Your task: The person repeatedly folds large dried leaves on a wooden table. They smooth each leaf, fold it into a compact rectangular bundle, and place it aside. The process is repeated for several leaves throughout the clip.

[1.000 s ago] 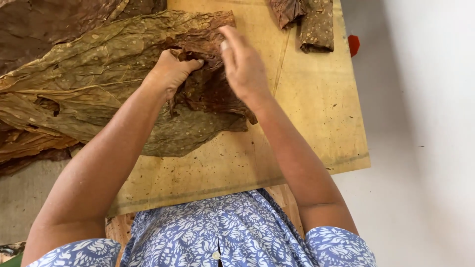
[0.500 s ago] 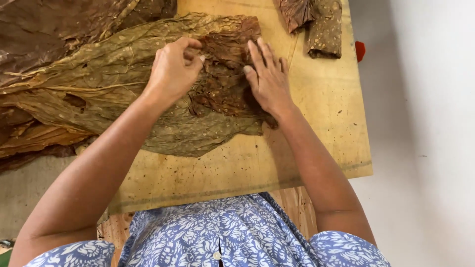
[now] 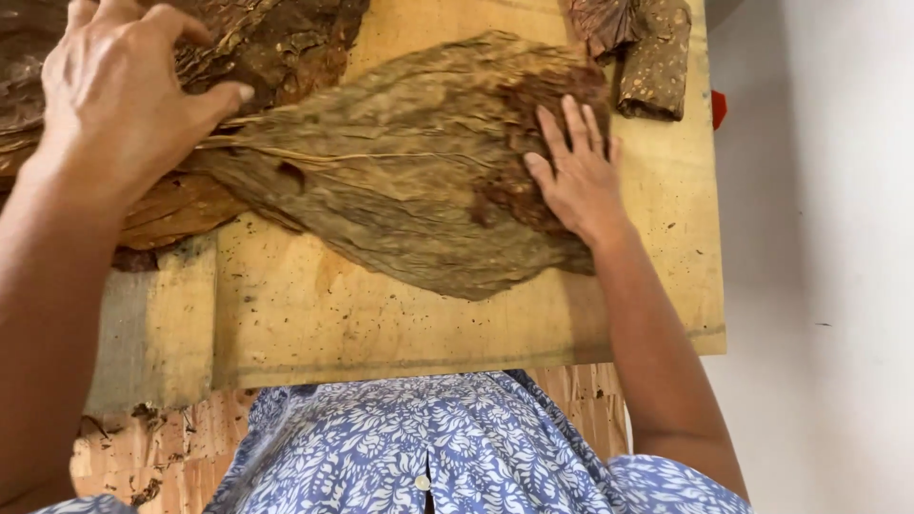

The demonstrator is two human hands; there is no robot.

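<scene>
1. Large dried tobacco leaf (image 3: 409,181) lies spread flat on the wooden board (image 3: 381,324), largely opened out.
2. Right hand (image 3: 576,176): grip apart, palm pressing the leaf's dark end.
3. Left hand (image 3: 114,95): thumb and fingers pinched on the stem end.
4. Leaf pile (image 3: 276,38) behind appears unworked.

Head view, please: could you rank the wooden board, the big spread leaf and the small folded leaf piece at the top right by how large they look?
1. Wooden board, largest.
2. Big spread leaf, pressed flat by the right hand.
3. Small folded leaf piece, smallest, though partly cut off by the frame edge.
</scene>
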